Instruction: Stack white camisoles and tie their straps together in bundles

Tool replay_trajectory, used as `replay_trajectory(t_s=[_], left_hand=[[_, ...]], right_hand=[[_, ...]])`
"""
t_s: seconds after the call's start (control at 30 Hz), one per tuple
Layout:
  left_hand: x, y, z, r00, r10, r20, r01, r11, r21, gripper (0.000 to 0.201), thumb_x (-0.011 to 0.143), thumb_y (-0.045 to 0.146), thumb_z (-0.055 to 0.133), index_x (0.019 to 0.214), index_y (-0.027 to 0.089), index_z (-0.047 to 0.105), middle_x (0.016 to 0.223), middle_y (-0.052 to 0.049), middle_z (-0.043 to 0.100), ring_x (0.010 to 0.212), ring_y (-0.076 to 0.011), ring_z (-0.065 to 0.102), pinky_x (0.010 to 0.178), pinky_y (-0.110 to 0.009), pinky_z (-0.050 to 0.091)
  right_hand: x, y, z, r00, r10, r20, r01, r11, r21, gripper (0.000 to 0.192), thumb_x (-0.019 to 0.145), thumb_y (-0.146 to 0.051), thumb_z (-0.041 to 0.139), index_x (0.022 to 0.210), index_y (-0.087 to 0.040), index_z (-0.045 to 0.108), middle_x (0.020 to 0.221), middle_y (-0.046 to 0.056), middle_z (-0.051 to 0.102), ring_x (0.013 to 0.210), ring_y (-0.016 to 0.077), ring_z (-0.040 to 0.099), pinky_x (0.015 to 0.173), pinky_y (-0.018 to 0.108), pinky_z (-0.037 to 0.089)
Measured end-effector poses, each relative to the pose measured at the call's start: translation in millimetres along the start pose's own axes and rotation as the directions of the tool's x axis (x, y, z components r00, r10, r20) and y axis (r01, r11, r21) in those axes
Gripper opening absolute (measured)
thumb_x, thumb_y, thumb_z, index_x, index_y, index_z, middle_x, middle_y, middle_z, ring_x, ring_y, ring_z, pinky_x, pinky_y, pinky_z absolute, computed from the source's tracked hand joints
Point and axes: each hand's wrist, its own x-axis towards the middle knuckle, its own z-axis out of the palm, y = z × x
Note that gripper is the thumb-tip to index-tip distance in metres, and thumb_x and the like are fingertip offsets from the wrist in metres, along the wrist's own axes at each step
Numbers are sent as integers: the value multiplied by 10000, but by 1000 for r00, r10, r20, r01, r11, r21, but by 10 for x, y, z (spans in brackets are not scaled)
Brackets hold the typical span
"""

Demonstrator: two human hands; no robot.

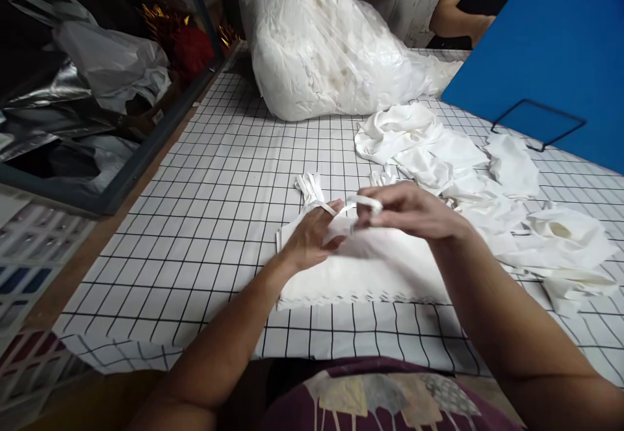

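Surface: checked cloth (214, 177) under both hands.
Left hand (312, 239): fingers closed, pressing white bag stack (361, 275).
Right hand (414, 210): pinching white handle strap (363, 202), looped just above the stack.

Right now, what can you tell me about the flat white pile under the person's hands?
The stack of white cloth bags lies flat on the black-and-white grid tablecloth, near its front edge. It looks like thin fabric, many layers deep, with a zigzag front edge. Looped handles fan out at its far end. The left hand rests on top, and the right hand pinches a white strap just above it.
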Motion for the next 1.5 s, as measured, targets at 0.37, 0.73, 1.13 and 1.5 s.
replay_trajectory(t_s=[0.37,0.73,1.13,1.5], left_hand=[[17,-7,-90,883,-411,-229,280,850,-445,542,841,262,705,1342,199,508,1088,-83,700,936,-174,678,838,-317,544],[19,-36,-70,827,-525,-200,401,801,-445,129,868,274,637,828,161,684,744,-43,714,651,-138,654,618,-242,516],[11,-11,-283,945,-326,1,324,939,-117,156,780,238,729,880,186,621,920,-47,654,849,-188,593,746,-318,512],[3,-17,-271,955,-292,58,297,947,-126,143,744,159,751,783,193,617,849,-18,623,821,-179,592,779,-342,503]], right_hand=[[290,926,23,911,270,-311,-245,963,115,399,901,-500,611,718,-148,565,597,-57,412,530,64,317,499,232,217],[302,966,85,930,235,-282,-184,963,198,335,905,-454,626,776,-146,598,704,-15,529,628,88,433,605,254,335],[193,943,-50,956,267,-124,-262,963,58,347,885,-421,654,723,-164,486,655,-60,374,593,78,308,543,247,240],[155,853,-102,934,356,12,-345,913,-219,207,904,-341,599,832,-147,585,691,-47,434,608,85,340,549,243,275]])
